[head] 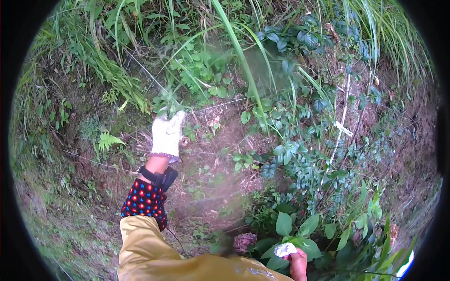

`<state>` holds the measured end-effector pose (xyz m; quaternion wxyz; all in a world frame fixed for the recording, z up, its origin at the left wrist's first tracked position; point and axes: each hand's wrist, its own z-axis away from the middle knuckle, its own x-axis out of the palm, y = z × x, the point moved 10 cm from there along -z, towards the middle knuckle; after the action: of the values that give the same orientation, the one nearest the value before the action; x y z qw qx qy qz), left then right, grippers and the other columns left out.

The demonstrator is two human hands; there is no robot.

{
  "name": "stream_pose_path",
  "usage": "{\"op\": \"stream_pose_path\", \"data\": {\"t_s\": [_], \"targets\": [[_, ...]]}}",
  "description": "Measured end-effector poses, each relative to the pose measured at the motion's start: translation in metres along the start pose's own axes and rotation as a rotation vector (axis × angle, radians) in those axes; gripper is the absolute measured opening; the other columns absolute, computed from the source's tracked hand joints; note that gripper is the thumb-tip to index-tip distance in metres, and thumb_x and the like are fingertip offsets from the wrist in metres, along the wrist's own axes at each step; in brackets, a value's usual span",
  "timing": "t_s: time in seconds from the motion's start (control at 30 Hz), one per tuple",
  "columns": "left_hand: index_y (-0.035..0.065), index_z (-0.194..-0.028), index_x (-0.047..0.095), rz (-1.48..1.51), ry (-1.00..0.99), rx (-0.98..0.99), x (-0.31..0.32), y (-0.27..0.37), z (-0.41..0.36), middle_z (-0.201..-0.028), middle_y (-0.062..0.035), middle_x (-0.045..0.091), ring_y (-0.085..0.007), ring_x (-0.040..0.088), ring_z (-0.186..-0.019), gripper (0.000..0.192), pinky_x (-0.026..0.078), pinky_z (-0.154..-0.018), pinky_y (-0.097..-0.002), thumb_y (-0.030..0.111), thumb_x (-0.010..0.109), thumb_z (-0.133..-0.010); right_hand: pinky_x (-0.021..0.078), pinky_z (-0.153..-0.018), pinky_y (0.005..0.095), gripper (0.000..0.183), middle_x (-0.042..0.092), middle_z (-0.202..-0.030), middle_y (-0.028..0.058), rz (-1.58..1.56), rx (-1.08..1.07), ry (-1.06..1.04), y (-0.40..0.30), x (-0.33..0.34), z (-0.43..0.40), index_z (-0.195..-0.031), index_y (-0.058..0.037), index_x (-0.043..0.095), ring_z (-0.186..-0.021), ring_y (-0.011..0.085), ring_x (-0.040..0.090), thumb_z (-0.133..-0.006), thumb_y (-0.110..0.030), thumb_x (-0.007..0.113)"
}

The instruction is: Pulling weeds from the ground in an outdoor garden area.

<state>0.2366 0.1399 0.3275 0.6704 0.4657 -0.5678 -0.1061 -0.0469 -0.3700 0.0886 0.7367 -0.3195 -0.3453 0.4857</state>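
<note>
My left hand, in a white work glove, reaches forward over the slope. Its fingers are closed around a tuft of green weeds, and the fingertips are partly hidden by leaves. A dark band with a small black device circles the wrist below the glove. At the bottom edge, my right hand is bare and pinches a crumpled white piece between thumb and fingers. Whether that is paper or cloth I cannot tell. Broad green leaves lie just beyond it.
A thin stem on the right carries a white tag bearing writing. Thin strings cross the sloping soil. A pink hydrangea head, a fern and long grass blades stand around me.
</note>
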Motion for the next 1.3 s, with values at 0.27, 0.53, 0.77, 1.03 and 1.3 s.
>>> {"op": "stream_pose_path", "data": {"t_s": [0.27,0.53,0.77,1.03,1.3], "targets": [[-0.0013,-0.129,0.028,-1.240,-0.350,0.885,0.091,-0.029,-0.064,-0.099,-0.0115,0.062,-0.0189,0.062,-0.075,0.053,0.049,-0.068,-0.0225,0.013,0.054,-0.085,0.0357,-0.057,0.0241,0.017,0.055,-0.067,0.0006,0.112,-0.025,-0.053,-0.039,0.039,0.020,-0.073,-0.0029,0.060,-0.062,0.0094,0.047,-0.078,-0.016,0.051],[0.0082,-0.112,0.057,-2.039,-0.253,0.446,0.158,-0.129,-0.097,-0.126,-0.0142,0.047,-0.0272,0.043,-0.117,0.052,0.030,-0.101,-0.0346,0.047,0.050,-0.078,0.0330,-0.054,0.0256,0.018,0.051,-0.064,-0.0011,0.146,0.039,0.125,-0.037,0.010,0.028,-0.070,-0.0042,0.058,-0.059,0.0091,0.043,-0.077,-0.020,0.051],[0.0079,-0.112,0.056,-2.043,-0.481,0.603,0.130,-0.133,-0.116,-0.100,-0.0144,0.061,-0.0265,0.054,-0.101,0.042,0.039,-0.090,-0.0366,0.037,0.037,-0.090,0.0308,-0.052,0.0264,0.019,0.048,-0.062,-0.0022,0.242,0.055,0.025,-0.028,0.030,0.025,-0.068,-0.0055,0.055,-0.057,0.0088,0.040,-0.078,-0.022,0.051],[0.0091,-0.090,0.062,-2.133,-0.571,0.669,0.105,-0.156,-0.095,-0.086,-0.0167,0.061,-0.0310,0.057,-0.083,0.030,0.045,-0.074,-0.0413,0.020,0.034,-0.087,0.0260,-0.048,0.0273,0.022,0.040,-0.058,-0.0045,0.324,0.046,-0.041,-0.028,0.028,0.028,-0.065,-0.0073,0.051,-0.054,0.0082,0.033,-0.080,-0.024,0.049],[0.0146,-0.101,0.057,-1.866,-0.298,0.901,0.074,-0.025,-0.045,-0.083,-0.0104,0.061,-0.0266,0.056,-0.076,0.029,0.042,-0.072,-0.0393,0.010,0.033,-0.085,0.0317,-0.053,0.0269,0.022,0.045,-0.064,-0.0024,0.303,0.001,-0.088,-0.024,0.031,0.020,-0.074,-0.0062,0.054,-0.059,0.0099,0.039,-0.080,-0.027,0.050]]}}
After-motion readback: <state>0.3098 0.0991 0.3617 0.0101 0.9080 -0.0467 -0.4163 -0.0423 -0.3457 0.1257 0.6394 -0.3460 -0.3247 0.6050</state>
